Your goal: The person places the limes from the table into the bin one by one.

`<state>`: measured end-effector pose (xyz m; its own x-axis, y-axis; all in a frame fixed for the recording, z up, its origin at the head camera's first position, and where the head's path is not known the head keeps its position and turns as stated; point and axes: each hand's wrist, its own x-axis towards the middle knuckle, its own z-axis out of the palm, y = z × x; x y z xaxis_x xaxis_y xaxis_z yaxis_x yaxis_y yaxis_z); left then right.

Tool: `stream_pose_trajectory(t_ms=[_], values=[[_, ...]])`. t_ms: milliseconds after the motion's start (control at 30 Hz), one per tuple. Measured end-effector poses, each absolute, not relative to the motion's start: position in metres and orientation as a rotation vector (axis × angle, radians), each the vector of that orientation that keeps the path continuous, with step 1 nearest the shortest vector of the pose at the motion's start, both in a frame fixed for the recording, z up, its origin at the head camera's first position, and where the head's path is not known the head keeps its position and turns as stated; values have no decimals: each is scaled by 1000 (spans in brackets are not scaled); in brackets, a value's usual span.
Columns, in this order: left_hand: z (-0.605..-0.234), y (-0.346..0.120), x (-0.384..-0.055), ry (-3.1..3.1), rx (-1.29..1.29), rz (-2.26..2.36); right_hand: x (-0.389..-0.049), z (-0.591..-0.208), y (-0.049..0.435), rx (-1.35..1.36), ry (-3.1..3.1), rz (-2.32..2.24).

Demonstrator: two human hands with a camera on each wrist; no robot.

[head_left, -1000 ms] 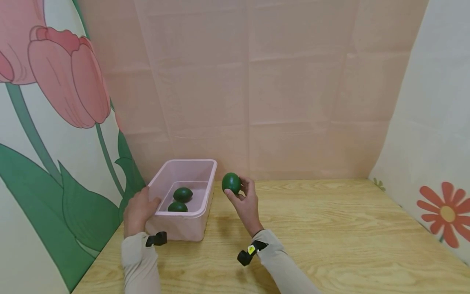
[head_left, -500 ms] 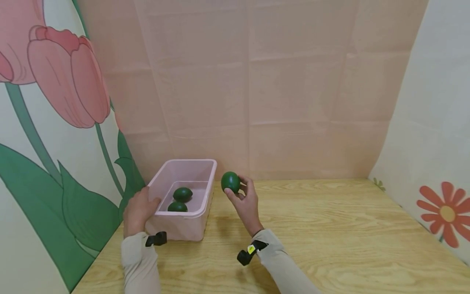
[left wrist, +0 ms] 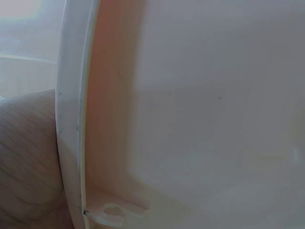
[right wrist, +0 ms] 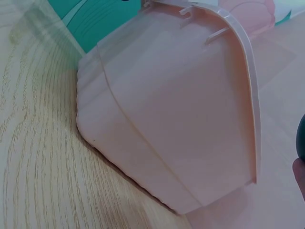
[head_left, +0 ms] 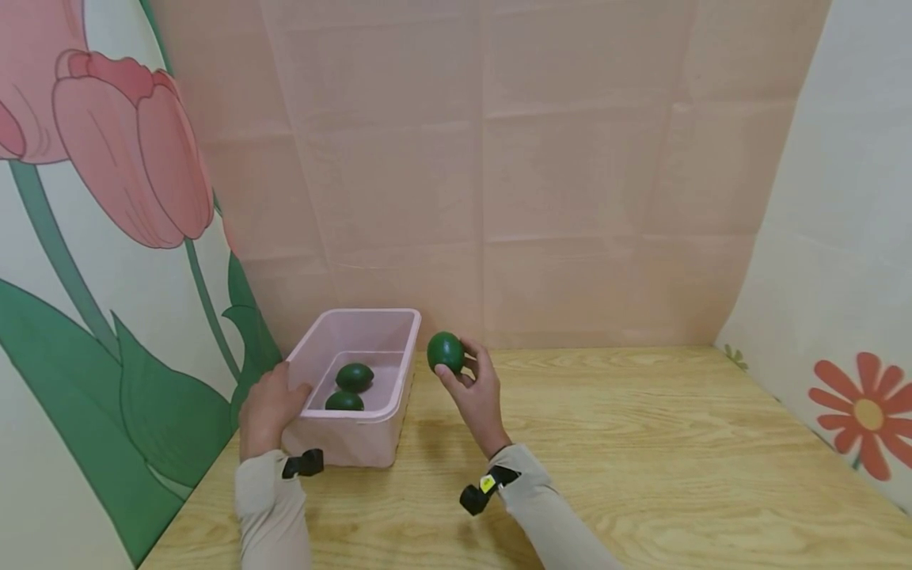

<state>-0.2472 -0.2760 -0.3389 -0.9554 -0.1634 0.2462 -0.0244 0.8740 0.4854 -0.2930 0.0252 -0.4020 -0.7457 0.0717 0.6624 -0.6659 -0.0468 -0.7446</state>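
My right hand point(head_left: 480, 396) pinches a dark green avocado point(head_left: 445, 353) between thumb and fingers. It is held up just right of a pale pink plastic bin point(head_left: 342, 440), apart from its rim. Two more avocados lie inside: one point(head_left: 354, 378) farther back, the other point(head_left: 345, 402) partly hidden by the near rim. At the bin's near left corner my left hand point(head_left: 271, 405) grips the rim, thumb over the edge. The left wrist view shows skin of this hand point(left wrist: 28, 157) against the rim. Only a sliver of the held avocado point(right wrist: 301, 138) enters the right wrist view.
The bin stands on a wood-grain tabletop point(head_left: 641, 459). Behind it hangs a creased pinkish sheet point(head_left: 570, 182). A tulip-printed panel point(head_left: 135, 158) closes the left side, and a white panel with a red flower point(head_left: 865, 416) the right.
My right hand has shifted the avocado very slightly left and up, toward the bin. My left hand and the bin have stayed put.
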Motion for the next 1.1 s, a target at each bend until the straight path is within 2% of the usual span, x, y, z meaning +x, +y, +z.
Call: stream_pose_trajectory(t_ms=[300,533,1100], values=[[-339,-275,-246,-2763,149,-716,-288,-398,25,628,-1745,1844],[-339,-275,-246,-2757,147,-726,-265,-375,24,644,-1747,1833],[-339,-274,-246,-2752,139,-733,-290,-399,21,646,-1719,1877]])
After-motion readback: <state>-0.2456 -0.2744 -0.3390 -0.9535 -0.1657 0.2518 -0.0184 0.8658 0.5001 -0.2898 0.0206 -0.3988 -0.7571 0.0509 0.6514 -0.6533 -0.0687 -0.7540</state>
